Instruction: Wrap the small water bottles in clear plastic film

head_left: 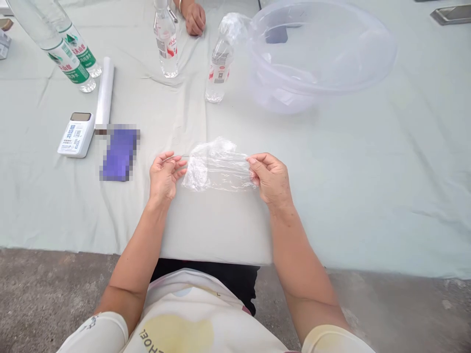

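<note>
A crumpled sheet of clear plastic film (221, 169) is stretched sideways between my two hands, just over the cloth near the table's front edge. My left hand (165, 174) pinches its left edge between thumb and forefinger, the other fingers loosely curled. On the opposite side, my right hand (270, 176) grips the film between thumb and bent fingers. The film is bunched towards the left and pulled into long creases towards the right.
A large clear plastic basin (283, 100) stands back right, beside a water bottle (218, 81) and another bottle (167, 51). Two large green-labelled bottles (69, 63), a white roll (105, 93), a white power bank (76, 135) and a blurred purple object (119, 154) lie left. Another person's hand (195, 19) rests opposite.
</note>
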`<state>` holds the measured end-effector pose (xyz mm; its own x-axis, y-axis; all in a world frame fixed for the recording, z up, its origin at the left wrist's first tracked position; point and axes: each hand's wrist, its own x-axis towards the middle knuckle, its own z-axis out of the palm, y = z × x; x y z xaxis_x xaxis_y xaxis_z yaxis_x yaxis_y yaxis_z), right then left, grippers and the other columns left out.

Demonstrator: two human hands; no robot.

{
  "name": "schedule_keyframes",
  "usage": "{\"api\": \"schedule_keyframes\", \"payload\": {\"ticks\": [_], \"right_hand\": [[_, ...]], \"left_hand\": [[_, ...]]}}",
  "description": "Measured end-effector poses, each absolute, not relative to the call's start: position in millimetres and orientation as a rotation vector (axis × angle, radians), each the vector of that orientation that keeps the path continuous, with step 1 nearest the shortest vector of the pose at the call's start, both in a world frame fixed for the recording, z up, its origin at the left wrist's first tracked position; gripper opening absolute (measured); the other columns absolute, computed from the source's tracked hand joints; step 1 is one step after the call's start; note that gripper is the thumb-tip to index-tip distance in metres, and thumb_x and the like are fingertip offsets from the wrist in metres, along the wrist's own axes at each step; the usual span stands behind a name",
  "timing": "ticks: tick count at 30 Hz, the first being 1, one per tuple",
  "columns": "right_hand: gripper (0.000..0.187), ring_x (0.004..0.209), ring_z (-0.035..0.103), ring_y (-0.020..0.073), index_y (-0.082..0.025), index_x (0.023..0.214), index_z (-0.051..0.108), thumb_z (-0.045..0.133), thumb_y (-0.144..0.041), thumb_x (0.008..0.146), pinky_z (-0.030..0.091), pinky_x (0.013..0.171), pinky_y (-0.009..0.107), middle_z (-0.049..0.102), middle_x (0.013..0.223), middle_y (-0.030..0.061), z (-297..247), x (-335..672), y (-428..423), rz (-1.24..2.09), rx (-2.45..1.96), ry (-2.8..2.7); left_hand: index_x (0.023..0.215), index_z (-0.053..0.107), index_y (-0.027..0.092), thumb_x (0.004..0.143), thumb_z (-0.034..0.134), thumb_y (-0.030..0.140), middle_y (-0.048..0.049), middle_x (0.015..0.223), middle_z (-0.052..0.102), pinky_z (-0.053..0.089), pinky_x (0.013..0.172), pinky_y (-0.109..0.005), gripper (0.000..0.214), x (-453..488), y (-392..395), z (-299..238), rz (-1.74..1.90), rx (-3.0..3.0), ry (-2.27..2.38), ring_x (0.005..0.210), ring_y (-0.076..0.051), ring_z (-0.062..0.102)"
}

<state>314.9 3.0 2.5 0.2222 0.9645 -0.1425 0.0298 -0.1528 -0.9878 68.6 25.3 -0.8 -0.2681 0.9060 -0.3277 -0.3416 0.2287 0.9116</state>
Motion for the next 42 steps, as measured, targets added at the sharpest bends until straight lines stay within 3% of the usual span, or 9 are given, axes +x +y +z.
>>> {"api": "schedule_keyframes", "payload": {"ticks": [6, 12, 17, 23, 31, 35, 38, 40, 42], "right_hand": [[0.014, 0.05, 0.043, 0.0103, -0.024, 0.078, 0.064, 0.066, -0.037, 0.079, 0.036, 0.047, 0.024, 0.048, 0.057, -0.0041, 8, 327, 2, 1.085, -1.608, -1.126], [0.023, 0.054, 0.047, 0.0112, -0.024, 0.082, 0.067, 0.068, -0.046, 0.079, 0.038, 0.049, 0.024, 0.044, 0.056, -0.0045, 12, 319, -4, 1.27, -1.532, -1.33], [0.02, 0.054, 0.046, 0.0102, -0.023, 0.079, 0.066, 0.068, -0.043, 0.08, 0.037, 0.051, 0.022, 0.043, 0.055, -0.0045, 16, 331, -4, 1.249, -1.674, -1.281], [0.017, 0.052, 0.042, 0.0082, -0.022, 0.075, 0.065, 0.067, -0.038, 0.081, 0.035, 0.052, 0.022, 0.049, 0.056, -0.0036, 23, 351, -4, 1.294, -1.787, -1.274], [0.019, 0.054, 0.043, 0.0082, -0.02, 0.074, 0.064, 0.066, -0.038, 0.081, 0.04, 0.059, 0.025, 0.055, 0.061, -0.0023, 26, 380, -7, 1.236, -1.993, -1.349], [0.024, 0.075, 0.059, 0.0142, -0.023, 0.097, 0.066, 0.061, -0.043, 0.085, 0.05, 0.075, 0.032, 0.067, 0.091, 0.0027, 14, 376, -1, 0.874, -1.82, -1.216], [0.051, 0.105, 0.062, 0.0207, -0.027, 0.125, 0.059, 0.068, -0.047, 0.08, 0.051, 0.087, 0.036, 0.064, 0.12, 0.0055, 9, 356, 0, 0.942, -1.547, -1.43], [0.067, 0.106, 0.062, 0.0212, -0.029, 0.133, 0.055, 0.077, -0.046, 0.072, 0.052, 0.086, 0.035, 0.063, 0.127, 0.0052, 8, 341, -1, 1.058, -1.464, -1.581], [0.056, 0.09, 0.064, 0.0181, -0.026, 0.124, 0.062, 0.076, -0.043, 0.073, 0.052, 0.077, 0.032, 0.069, 0.111, 0.0038, 6, 330, -3, 1.146, -1.459, -1.615]], "left_hand": [[0.1, 0.056, 0.025, 0.087, 0.052, 0.015, -0.002, 0.101, 0.061, 0.052, 0.084, -0.028, 0.017, 73, 17, 21, 1.734, 1.114, 1.498, 0.096, -0.013, 0.063], [0.093, 0.063, 0.023, 0.078, 0.066, 0.012, -0.0054, 0.104, 0.067, 0.042, 0.102, -0.04, 0.018, 116, 9, 39, 0.883, 1.696, 1.081, 0.112, -0.026, 0.06], [0.102, 0.065, 0.023, 0.066, 0.069, 0.0, -0.0101, 0.132, 0.059, 0.025, 0.117, -0.047, 0.043, 110, 20, 17, 0.706, 1.708, 1.135, 0.138, -0.033, 0.041], [0.125, 0.058, 0.026, 0.067, 0.081, 0.022, -0.0121, 0.147, 0.042, 0.036, 0.11, -0.048, 0.062, 91, 15, 7, 0.601, 1.982, 1.311, 0.136, -0.037, 0.04], [0.143, 0.045, 0.025, 0.069, 0.081, 0.049, -0.0183, 0.159, 0.029, 0.026, 0.112, -0.055, 0.086, 87, 4, 19, 0.085, 2.384, 1.553, 0.142, -0.038, 0.033], [0.147, 0.042, 0.024, 0.063, 0.084, 0.056, -0.0211, 0.161, 0.025, 0.024, 0.113, -0.058, 0.1, 96, -9, 19, -0.07, 2.515, 1.437, 0.148, -0.04, 0.022], [0.149, 0.04, 0.026, 0.057, 0.088, 0.056, -0.0213, 0.163, 0.02, 0.021, 0.115, -0.062, 0.108, 108, -20, 16, -0.139, 2.555, 1.306, 0.15, -0.042, 0.017], [0.151, 0.038, 0.027, 0.055, 0.089, 0.054, -0.0214, 0.163, 0.018, 0.019, 0.115, -0.064, 0.112, 115, -25, 16, -0.154, 2.568, 1.265, 0.15, -0.043, 0.015], [0.152, 0.036, 0.028, 0.055, 0.09, 0.054, -0.0209, 0.164, 0.017, 0.018, 0.115, -0.065, 0.114, 118, -29, 15, -0.16, 2.576, 1.247, 0.151, -0.044, 0.013]]}}
